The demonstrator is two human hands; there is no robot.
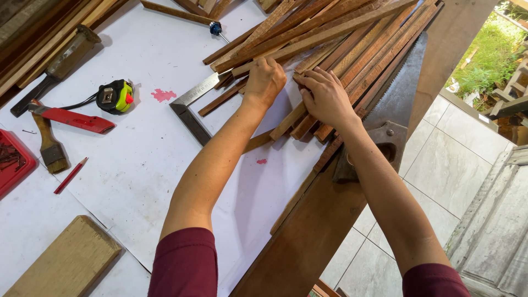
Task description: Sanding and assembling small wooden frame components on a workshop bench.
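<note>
Both hands rest on the pile of wooden slats point(330, 38) near the workbench's far right edge: the left hand point(265, 81) curled shut over slat ends, the right hand point(325, 98) spread flat, gripping nothing. Squaring the ends evenly likely needs gentle, level pressure, clear of the handsaw point(393, 104) beside them.

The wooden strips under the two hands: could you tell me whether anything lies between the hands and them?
Nothing visible does. The left hand and the right hand both rest directly on the wooden strips; the metal square and the handsaw lie off to the sides.
</note>
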